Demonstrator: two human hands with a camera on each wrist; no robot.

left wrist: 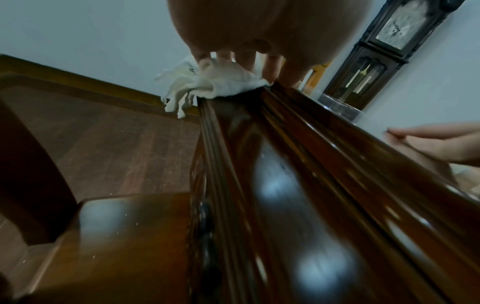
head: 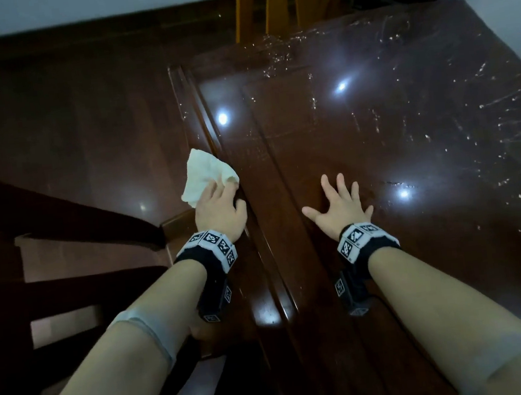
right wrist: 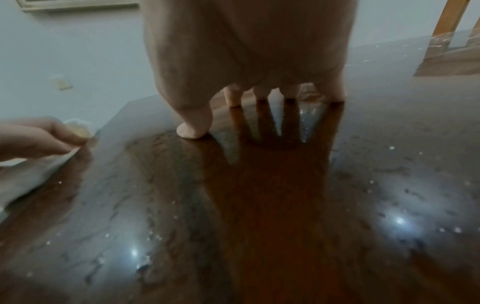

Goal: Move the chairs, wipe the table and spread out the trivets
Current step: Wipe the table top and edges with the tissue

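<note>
White crumpled cloth (head: 206,176) fills the grip of the left hand (head: 219,207), fingers curled round it and pressing it onto the moulded rim of the glossy dark-brown wooden worktop (head: 376,138). That rim's long axis runs straight ahead of the grip, away from the person. To its right, the right hand (head: 339,206) lies flat, fingers spread, holding nothing. Beyond stands a yellow wooden chair (head: 282,0); no trivets show.

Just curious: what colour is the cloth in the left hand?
White, or off-white. The cloth shows best in the head view.
</note>
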